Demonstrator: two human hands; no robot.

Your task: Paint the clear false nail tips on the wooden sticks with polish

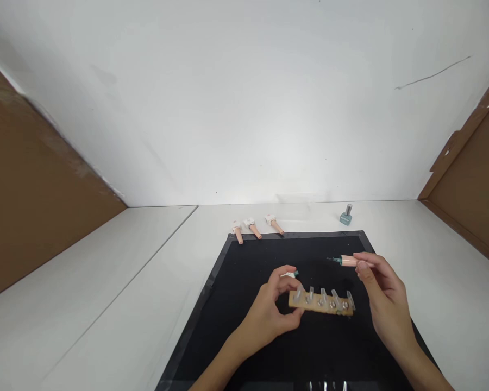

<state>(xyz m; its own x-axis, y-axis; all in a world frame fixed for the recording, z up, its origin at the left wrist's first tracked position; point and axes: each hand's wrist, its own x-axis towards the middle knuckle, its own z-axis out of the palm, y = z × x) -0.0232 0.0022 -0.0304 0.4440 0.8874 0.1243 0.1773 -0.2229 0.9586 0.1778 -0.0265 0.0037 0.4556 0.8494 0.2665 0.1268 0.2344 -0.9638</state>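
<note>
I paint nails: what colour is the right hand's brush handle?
The handle is peachy pink, clearest in the head view.

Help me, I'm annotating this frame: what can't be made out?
In the head view:
White bottle: mostly hidden by the left hand.
Peach cap: gripped end partly covered by the right hand.
Any lettering on the teal bottle: too small.
Shiny pieces: cut off by the bottom edge.

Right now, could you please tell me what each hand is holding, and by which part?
Left hand: the wooden strip, by its left end; whether it also grips the white bottle is unclear. Right hand: the brush, by its pink cap.
</note>
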